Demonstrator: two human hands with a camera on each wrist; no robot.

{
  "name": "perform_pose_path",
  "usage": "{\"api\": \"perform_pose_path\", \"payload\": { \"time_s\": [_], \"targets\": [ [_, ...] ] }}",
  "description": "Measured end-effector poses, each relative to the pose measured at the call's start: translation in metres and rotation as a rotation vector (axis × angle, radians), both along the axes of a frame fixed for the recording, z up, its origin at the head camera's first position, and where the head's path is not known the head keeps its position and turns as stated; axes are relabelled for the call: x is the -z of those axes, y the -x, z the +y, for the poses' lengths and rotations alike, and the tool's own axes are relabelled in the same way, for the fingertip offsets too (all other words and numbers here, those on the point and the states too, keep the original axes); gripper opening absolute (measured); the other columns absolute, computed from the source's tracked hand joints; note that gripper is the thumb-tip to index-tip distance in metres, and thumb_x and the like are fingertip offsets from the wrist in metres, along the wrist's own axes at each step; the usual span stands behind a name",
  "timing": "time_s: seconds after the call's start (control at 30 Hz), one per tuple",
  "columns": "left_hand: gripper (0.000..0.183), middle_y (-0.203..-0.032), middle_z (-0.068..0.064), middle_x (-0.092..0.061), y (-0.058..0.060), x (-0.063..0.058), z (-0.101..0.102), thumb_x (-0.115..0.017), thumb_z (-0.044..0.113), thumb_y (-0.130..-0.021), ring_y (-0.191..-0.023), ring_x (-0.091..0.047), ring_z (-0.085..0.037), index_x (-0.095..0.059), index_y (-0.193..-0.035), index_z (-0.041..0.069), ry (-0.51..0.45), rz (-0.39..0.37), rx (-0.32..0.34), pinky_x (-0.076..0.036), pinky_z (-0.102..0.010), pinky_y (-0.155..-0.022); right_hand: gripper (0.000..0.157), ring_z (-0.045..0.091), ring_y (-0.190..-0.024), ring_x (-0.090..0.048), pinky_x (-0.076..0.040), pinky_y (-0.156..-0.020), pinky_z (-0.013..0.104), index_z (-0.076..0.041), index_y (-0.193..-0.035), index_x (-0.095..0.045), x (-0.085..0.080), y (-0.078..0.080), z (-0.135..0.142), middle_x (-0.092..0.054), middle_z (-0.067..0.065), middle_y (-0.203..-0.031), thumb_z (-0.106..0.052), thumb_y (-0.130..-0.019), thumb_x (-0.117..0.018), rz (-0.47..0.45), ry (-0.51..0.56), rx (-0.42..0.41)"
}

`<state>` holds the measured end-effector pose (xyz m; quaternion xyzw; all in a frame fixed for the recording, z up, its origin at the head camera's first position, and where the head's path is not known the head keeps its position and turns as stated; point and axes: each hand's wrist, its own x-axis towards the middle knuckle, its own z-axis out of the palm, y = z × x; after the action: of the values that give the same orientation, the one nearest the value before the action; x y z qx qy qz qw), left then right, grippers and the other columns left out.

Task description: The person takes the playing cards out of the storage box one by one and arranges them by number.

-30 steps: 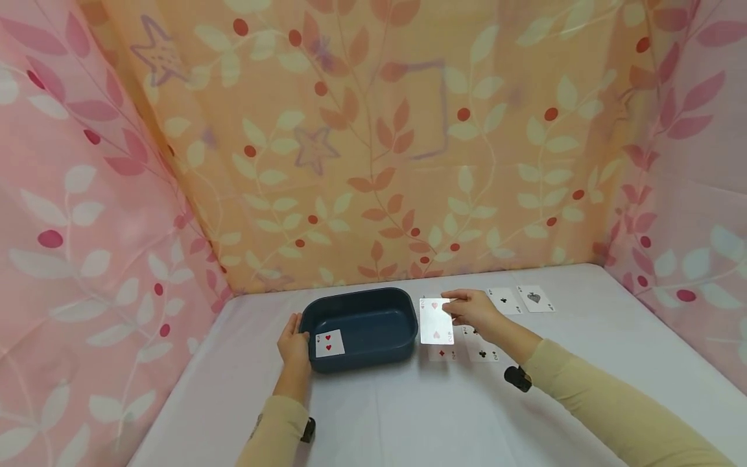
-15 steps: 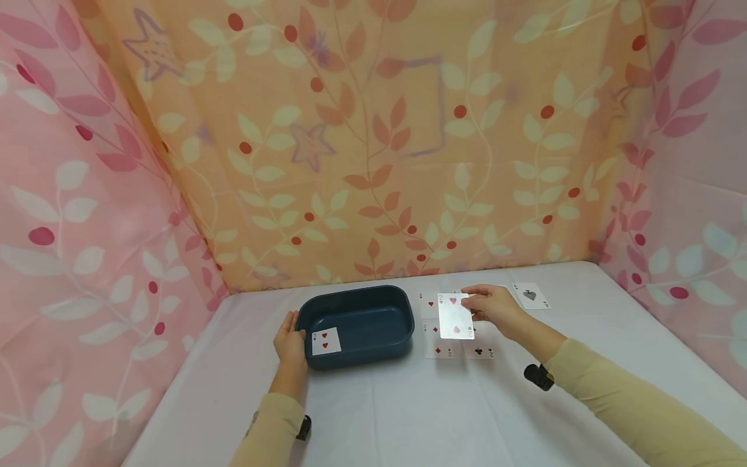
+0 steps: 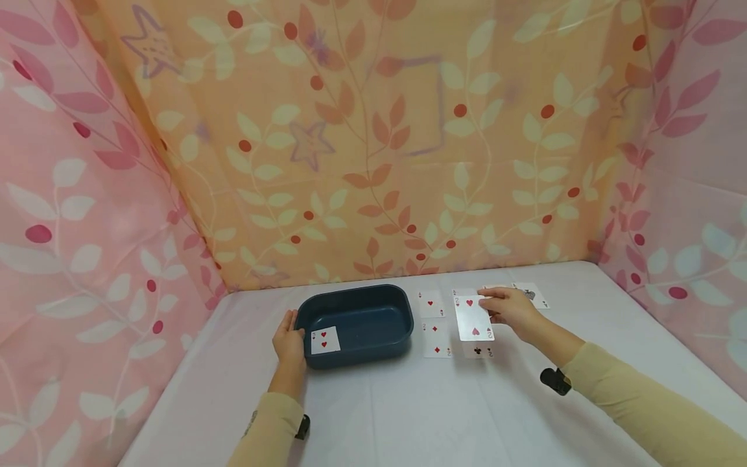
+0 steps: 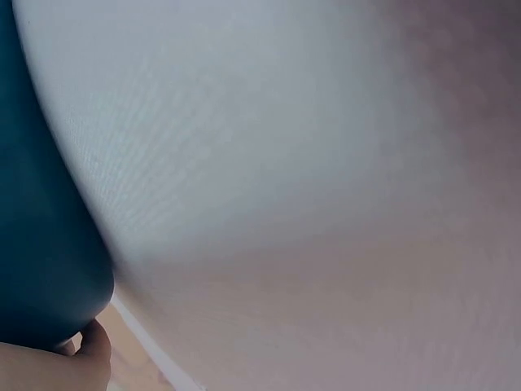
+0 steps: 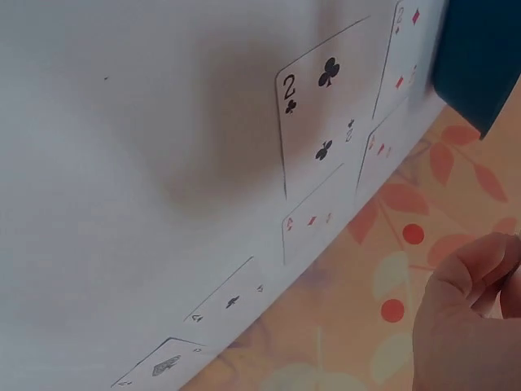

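My right hand (image 3: 509, 310) pinches a two of hearts (image 3: 474, 319) by its upper right edge, holding it over the two of clubs (image 3: 478, 351). That two of clubs (image 5: 324, 114) lies face up in the right wrist view, where the right hand (image 5: 464, 309) shows at the lower right. At the left, my left hand (image 3: 289, 340) grips the end of a dark blue tray (image 3: 403, 347), thumb at its rim. Inside the tray's left front corner is a card with red heart pips (image 3: 325, 340).
Beside the tray lie an ace of hearts (image 3: 432, 305) and a two of diamonds (image 3: 436, 347). An ace of diamonds (image 5: 312, 221), an ace of clubs (image 5: 232, 301) and an ace of spades (image 5: 167, 365) lie along the back. A patterned curtain (image 3: 373, 143) rises behind the table.
My right hand has moved right with the two of hearts, from beside the tray to over the two of clubs, uncovering the ace of hearts and two of diamonds. The left hand keeps its grip.
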<state>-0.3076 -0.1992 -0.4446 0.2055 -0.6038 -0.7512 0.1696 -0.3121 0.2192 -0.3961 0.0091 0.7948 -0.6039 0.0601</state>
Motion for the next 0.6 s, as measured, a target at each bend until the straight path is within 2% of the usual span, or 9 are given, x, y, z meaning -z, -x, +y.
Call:
{"api": "perform_pose_path", "payload": {
  "time_s": [0.27,0.4,0.6],
  "targets": [
    [0.061,-0.153,-0.015,-0.031,-0.001,-0.001,0.0,-0.033,-0.018,-0.092,-0.143,-0.025,-0.023,-0.026,-0.151,-0.001,0.007,0.023,0.011,-0.019,-0.033,-0.116,0.047,0.012,-0.076,-0.057,-0.054,-0.067,0.023,0.015,-0.136,-0.043,0.005,-0.002,0.017,-0.062,0.019,-0.112,-0.007,-0.097,-0.055,-0.005,-0.013,0.014],
    [0.061,-0.153,-0.016,-0.032,0.0,-0.002,0.0,-0.034,-0.018,-0.092,-0.143,-0.026,-0.023,-0.028,-0.15,-0.002,0.011,0.019,0.008,-0.02,-0.033,-0.116,0.047,0.011,-0.075,-0.059,-0.054,-0.066,0.025,0.017,-0.136,-0.041,0.008,-0.004,0.026,-0.065,0.013,-0.105,-0.005,-0.096,-0.054,-0.007,-0.012,0.001],
    [0.062,-0.152,-0.016,-0.033,0.0,-0.001,0.001,-0.034,-0.019,-0.091,-0.142,-0.027,-0.023,-0.029,-0.15,-0.002,0.012,0.012,0.001,-0.021,-0.033,-0.116,0.048,0.013,-0.077,-0.06,-0.054,-0.068,0.027,0.015,-0.137,-0.042,0.013,-0.008,0.038,-0.065,0.007,-0.101,-0.006,-0.096,-0.052,-0.048,-0.025,0.027]
  ]
}}
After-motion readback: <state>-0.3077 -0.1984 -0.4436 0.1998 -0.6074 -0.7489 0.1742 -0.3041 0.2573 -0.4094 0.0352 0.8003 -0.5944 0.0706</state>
